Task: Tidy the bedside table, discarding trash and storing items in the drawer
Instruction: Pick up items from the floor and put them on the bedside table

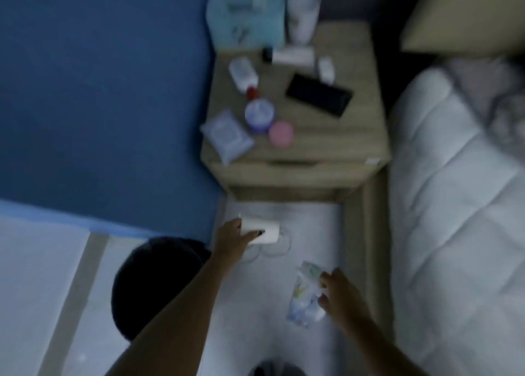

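The bedside table (pixel 355 137) carries a black phone (pixel 319 95) and jars on its tabletop. Below, the left hand (pixel 231 238) grips a paper cup (pixel 262 229), light and crushable; the right hand (pixel 339 296) pinches a crinkly, limp wrapper (pixel 304 296) by its edge.

Bedroom — bed (pixel 454 193), bedside table (pixel 335 137)
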